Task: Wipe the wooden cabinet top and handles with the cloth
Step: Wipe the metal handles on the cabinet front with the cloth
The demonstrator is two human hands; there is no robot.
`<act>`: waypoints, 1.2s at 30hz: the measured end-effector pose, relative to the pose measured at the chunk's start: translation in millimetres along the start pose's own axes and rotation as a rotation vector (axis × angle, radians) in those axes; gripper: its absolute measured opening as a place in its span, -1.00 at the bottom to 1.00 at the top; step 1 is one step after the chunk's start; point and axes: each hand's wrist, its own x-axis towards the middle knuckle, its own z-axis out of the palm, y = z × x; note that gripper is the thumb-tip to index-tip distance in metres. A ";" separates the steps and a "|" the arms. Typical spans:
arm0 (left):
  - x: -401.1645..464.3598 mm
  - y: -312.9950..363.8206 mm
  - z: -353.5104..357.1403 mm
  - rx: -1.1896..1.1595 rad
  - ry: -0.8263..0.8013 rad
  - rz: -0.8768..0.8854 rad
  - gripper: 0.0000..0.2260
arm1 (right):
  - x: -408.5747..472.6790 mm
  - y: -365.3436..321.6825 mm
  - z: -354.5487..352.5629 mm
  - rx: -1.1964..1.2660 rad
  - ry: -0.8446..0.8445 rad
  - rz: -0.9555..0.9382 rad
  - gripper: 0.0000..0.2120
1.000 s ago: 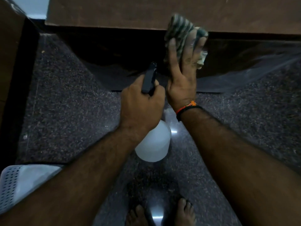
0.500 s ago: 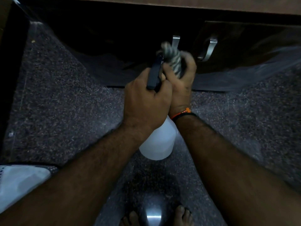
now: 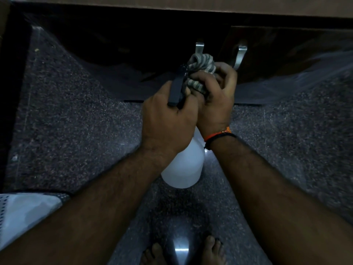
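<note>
Since half a second ago little has changed: your right hand (image 3: 215,100) still bunches the striped cloth (image 3: 200,73), gripping it just below the left metal cabinet handle (image 3: 199,47). Cloth is crumpled, grey-and-white striped. Your left hand (image 3: 168,121) stays clenched round the white spray bottle (image 3: 185,165), beside the cloth.

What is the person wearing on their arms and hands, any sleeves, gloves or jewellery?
No gloves and no sleeves in view: both forearms are bare up to the frame edge. The left hand carries nothing. The right hand has two thin bands at the wrist, one orange and one black. The feet are bare too.
</note>
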 end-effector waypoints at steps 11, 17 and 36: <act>-5.5 2.6 6.5 0.016 0.001 0.026 -0.84 | 11.9 0.9 1.8 -0.101 -0.184 0.099 -0.75; -10.2 -0.6 15.7 -0.015 -0.011 0.016 -0.77 | 6.2 7.7 -24.6 -0.094 -0.094 0.291 -0.70; -8.6 9.3 47.5 -0.006 -0.044 0.040 -0.80 | 27.7 6.7 -43.5 -0.139 0.094 0.147 -0.67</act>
